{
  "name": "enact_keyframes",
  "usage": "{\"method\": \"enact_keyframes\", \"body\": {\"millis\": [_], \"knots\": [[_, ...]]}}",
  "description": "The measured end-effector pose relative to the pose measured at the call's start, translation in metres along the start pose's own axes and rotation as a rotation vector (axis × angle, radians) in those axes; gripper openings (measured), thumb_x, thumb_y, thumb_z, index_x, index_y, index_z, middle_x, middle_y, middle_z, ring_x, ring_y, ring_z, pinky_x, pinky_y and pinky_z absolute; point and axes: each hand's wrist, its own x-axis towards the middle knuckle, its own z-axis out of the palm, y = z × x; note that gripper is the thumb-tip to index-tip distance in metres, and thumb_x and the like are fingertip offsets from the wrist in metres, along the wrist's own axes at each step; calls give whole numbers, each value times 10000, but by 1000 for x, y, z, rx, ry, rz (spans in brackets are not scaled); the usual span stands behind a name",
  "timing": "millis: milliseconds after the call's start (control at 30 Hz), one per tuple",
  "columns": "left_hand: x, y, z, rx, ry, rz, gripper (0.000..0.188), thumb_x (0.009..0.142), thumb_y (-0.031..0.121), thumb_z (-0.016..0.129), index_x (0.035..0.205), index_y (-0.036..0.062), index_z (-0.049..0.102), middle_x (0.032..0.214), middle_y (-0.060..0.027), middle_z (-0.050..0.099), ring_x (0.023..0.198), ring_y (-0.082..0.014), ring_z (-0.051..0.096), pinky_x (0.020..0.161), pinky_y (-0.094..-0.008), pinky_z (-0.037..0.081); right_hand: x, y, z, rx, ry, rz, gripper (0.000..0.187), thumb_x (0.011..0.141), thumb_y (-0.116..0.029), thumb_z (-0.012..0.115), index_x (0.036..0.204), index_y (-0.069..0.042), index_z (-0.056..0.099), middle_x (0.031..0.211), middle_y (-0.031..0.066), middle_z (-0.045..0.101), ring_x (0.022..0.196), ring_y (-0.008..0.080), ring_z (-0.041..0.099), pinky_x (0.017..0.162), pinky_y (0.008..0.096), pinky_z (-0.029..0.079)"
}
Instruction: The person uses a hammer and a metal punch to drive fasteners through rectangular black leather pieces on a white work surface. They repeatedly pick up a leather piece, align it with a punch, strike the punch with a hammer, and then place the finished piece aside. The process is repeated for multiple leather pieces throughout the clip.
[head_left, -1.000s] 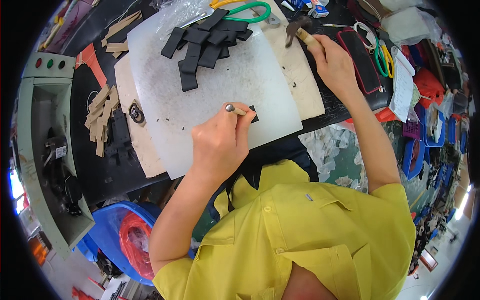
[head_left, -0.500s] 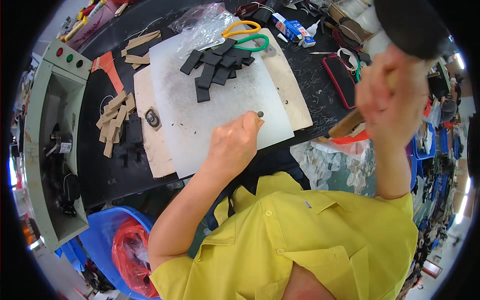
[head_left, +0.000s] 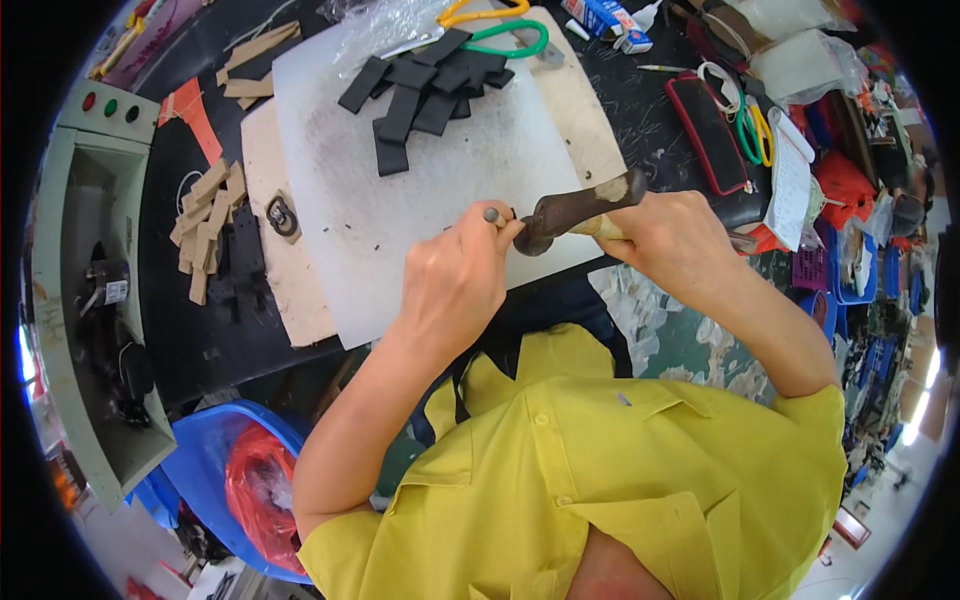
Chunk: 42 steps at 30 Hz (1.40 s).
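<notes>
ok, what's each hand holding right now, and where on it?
Right hand grips a dark-headed wooden hammer by its handle. Left hand pinches a small metal punch near its top, upright on the white cutting board.

Dark bench (head_left: 180, 330) carries a white board (head_left: 440, 190) at centre, tan strips (head_left: 205, 225) at nine o'clock, scissors (head_left: 755, 135) at two.

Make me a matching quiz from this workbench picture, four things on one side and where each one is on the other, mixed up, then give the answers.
Things:
1. hammer
2. metal punch
3. black strips
4. tan strips

Places:
A. piled at the far end of the white board
B. in the right hand
C. heaped on the dark table left of the board
D. pinched in the left hand

Pairs: 1-B, 2-D, 3-A, 4-C
</notes>
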Motion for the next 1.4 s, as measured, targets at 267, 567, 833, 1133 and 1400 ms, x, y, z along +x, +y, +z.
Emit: {"method": "enact_keyframes", "body": {"millis": [267,567,833,1133,1400], "knots": [[-4,0,7,-653,201,-506,115,1013,64,550,1029,-49,550,912,-146,710,835,-183,715,768,-280,594,2,-6,-5,11,-78,53,107,749,-132,769,781,-59,698,806,88,676,630,289,641,570,392,518],[-2,8,7,-176,126,-337,98,950,38,647,922,-35,587,830,-109,711,725,-140,714,658,-253,574,0,-2,-3,70,-35,-19,397,782,-153,757,1073,-77,497,699,96,590,634,324,628,519,420,476],[10,16,7,118,110,-88,161,884,49,702,856,15,547,733,-83,666,558,-253,640,479,-319,482,22,17,-29,63,247,46,256,836,-226,735,900,-44,567,646,181,586,615,353,630,528,402,490],[11,14,12,178,51,-74,212,897,116,698,828,28,517,741,-104,673,567,-284,648,457,-351,470,31,8,-50,90,362,-65,214,829,-151,692,920,-69,516,654,146,582,591,357,603,491,439,448],[11,13,4,97,82,-90,91,907,72,659,894,42,574,722,-86,675,568,-278,652,465,-356,460,7,4,-17,-39,66,-70,247,836,-188,701,926,-84,496,691,90,617,630,307,650,508,415,491]]}}
